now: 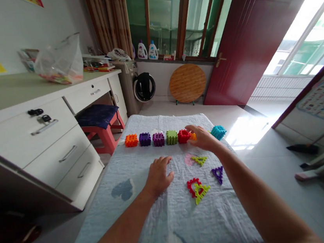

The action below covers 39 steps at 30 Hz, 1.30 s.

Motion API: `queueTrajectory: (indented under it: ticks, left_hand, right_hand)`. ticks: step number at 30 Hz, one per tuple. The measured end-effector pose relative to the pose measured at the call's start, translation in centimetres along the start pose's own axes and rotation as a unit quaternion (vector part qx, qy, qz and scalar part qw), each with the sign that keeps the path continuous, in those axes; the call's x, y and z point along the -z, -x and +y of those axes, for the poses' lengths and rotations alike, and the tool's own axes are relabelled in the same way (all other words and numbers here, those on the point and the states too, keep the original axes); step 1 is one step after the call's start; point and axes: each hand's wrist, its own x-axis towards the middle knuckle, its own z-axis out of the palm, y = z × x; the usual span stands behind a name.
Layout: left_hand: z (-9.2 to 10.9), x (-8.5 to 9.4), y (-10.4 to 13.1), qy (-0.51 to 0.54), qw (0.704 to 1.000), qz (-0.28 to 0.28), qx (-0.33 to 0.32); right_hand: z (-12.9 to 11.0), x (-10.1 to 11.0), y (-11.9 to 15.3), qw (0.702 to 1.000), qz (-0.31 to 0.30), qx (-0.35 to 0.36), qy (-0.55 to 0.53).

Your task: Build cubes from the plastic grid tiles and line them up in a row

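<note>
A row of toy cubes made of notched plastic panels stands across the far part of a cloth-covered table: an orange cube (131,140), an indigo cube (145,139), a purple cube (158,139), a green cube (171,137), a red cube (184,135) and a teal cube (219,132). My right hand (201,137) is closed around a yellow-orange cube (193,136), mostly hidden by the fingers, right beside the red one. My left hand (158,177) rests on the cloth, open, fingers apart and holding nothing. Between my arms lie loose panels: a purple triangle (218,175), a lime triangle (200,160), and another lime triangle (201,194) overlapping a red square frame (192,184).
A pale blue cloth (104,227) covers the table. Along the left runs a white desk (62,149) with a plastic bag on top; a stool (99,121) stands under it. Beyond are a washing machine (130,86), a round wooden board (187,83) and a red door (238,45).
</note>
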Motion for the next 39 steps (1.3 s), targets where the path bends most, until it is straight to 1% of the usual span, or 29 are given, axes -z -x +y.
queueTrajectory:
  ticks: [1, 3, 6, 8, 9, 12, 15, 18, 23, 25, 27, 32, 36, 39]
  left_hand:
    - [0.0, 0.0, 0.0, 0.000, 1.000, 0.000, -0.002]
    - [0.1, 0.0, 0.0, 0.001, 1.000, 0.002, -0.007]
    - [0.2, 0.1, -0.1, 0.003, 1.000, 0.006, -0.009]
    - [0.2, 0.2, 0.0, 0.002, 1.000, 0.008, -0.009]
    - [0.2, 0.2, 0.0, 0.002, 1.000, 0.009, -0.010]
    - [0.2, 0.2, 0.0, 0.003, 1.000, 0.011, -0.014]
    - [0.1, 0.2, 0.0, 0.004, 1.000, 0.011, -0.013]
    - [0.2, 0.2, -0.1, 0.005, 1.000, 0.009, -0.013]
    - [0.3, 0.4, 0.0, 0.024, 1.000, 0.010, -0.012]
    - [0.3, 0.5, 0.0, 0.035, 0.999, 0.012, -0.011]
    - [0.3, 0.7, 0.1, 0.050, 0.999, 0.013, -0.011]
    - [0.6, 1.4, 0.3, 0.086, 0.995, 0.000, -0.045]
    - [1.1, 1.9, 0.6, 0.094, 0.992, -0.033, -0.078]
    - [1.3, 2.0, 0.8, 0.086, 0.990, -0.050, -0.104]
  right_hand:
    - [-0.6, 0.3, 1.1, 0.999, -0.024, 0.010, -0.019]
    - [-1.7, 0.6, 3.5, 0.992, -0.112, 0.037, -0.055]
    - [-3.3, 0.1, 6.8, 0.968, -0.232, 0.063, -0.065]
    - [-4.2, -0.6, 8.6, 0.955, -0.279, 0.086, -0.056]
    - [-4.6, -0.9, 9.3, 0.953, -0.286, 0.091, -0.046]
    - [-5.3, -1.6, 10.5, 0.958, -0.274, 0.081, -0.016]
    - [-5.4, -2.0, 10.5, 0.962, -0.263, 0.068, -0.015]
    - [-5.2, -2.1, 9.6, 0.962, -0.259, 0.082, -0.018]
    - [-5.2, -2.8, 7.5, 0.975, -0.192, 0.112, -0.024]
    - [-5.3, -3.3, 6.9, 0.978, -0.176, 0.112, -0.029]
    - [-5.2, -3.9, 6.7, 0.978, -0.176, 0.103, -0.031]
    - [-4.6, -4.6, 6.9, 0.982, -0.157, 0.097, -0.046]
    - [-4.2, -4.5, 7.1, 0.982, -0.141, 0.105, -0.070]
    - [-4.0, -4.6, 7.2, 0.983, -0.128, 0.087, -0.097]
